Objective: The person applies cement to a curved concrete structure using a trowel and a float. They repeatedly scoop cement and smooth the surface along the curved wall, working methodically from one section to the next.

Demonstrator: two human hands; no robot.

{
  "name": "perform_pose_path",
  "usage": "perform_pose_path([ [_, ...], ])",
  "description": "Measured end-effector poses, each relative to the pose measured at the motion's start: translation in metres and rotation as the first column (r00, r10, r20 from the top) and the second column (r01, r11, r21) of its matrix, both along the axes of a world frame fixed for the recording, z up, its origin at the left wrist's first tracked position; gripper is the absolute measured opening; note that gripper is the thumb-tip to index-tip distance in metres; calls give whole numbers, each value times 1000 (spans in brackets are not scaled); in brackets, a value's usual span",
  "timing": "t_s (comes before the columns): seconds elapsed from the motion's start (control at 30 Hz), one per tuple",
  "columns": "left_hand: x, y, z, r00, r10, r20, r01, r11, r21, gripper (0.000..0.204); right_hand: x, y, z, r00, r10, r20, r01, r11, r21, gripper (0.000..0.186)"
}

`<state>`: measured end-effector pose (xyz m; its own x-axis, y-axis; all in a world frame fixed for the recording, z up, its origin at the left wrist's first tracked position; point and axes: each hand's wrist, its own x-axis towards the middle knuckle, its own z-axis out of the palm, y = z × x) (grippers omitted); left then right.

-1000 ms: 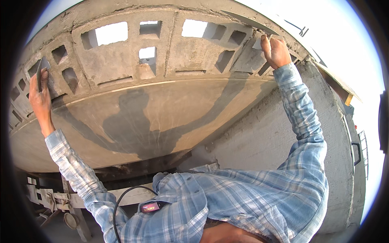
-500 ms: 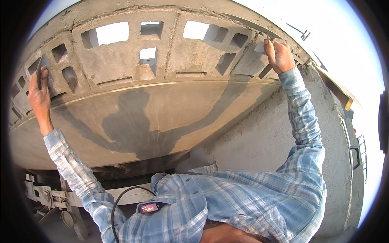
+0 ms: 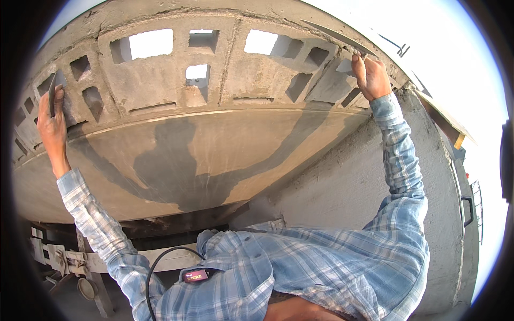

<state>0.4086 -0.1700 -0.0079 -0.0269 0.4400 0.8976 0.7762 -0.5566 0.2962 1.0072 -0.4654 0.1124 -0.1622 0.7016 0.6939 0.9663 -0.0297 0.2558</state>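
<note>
At the far right of the wall, my right hand (image 3: 373, 77) is raised and closed round the handle of a trowel. The trowel's long thin blade (image 3: 336, 36) is seen nearly edge-on along the wall's top edge. On the left, my left hand (image 3: 52, 124) grips a thin flat grey plate (image 3: 52, 91), held upright against the blocks; its full shape is hidden. Between my hands runs a wall of pierced concrete blocks (image 3: 147, 83) with square and slanted openings. Below it a smooth plastered band (image 3: 257, 144) carries my shadow.
A rough grey wall (image 3: 332, 187) meets the band on the right. A wooden board (image 3: 447, 122) juts out at the upper right. Below are a pale wooden beam (image 3: 110, 263) and tied timber at the lower left. A black cable (image 3: 155, 273) hangs by my shirt.
My right hand has shifted slightly right and down, and the trowel blade stands out a little more from the wall's top edge. My left hand stays almost where it was.
</note>
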Motion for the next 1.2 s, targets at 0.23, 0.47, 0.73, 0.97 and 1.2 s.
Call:
perform_pose_path([
  [0.23,2,0,1,1000,-13,21,13,1000,10,31,9,-2,-1,996,-75,-55,71,996,-60,50],
  [0.47,0,3,-1,1000,-28,-6,28,1000,8,29,-8,1,2,988,-74,-133,74,997,2,51],
  [0.73,-3,-2,2,1000,7,21,-7,1000,9,29,2,-3,0,995,-90,-38,88,995,-45,52],
  [0.97,-1,-1,0,1000,-11,6,11,1000,-1,32,-11,1,2,997,-82,-11,82,996,-24,61],
  [1.2,-2,0,1,1000,1,-27,-1,1000,-8,32,15,-2,-9,993,-85,-83,84,996,-12,60],
])
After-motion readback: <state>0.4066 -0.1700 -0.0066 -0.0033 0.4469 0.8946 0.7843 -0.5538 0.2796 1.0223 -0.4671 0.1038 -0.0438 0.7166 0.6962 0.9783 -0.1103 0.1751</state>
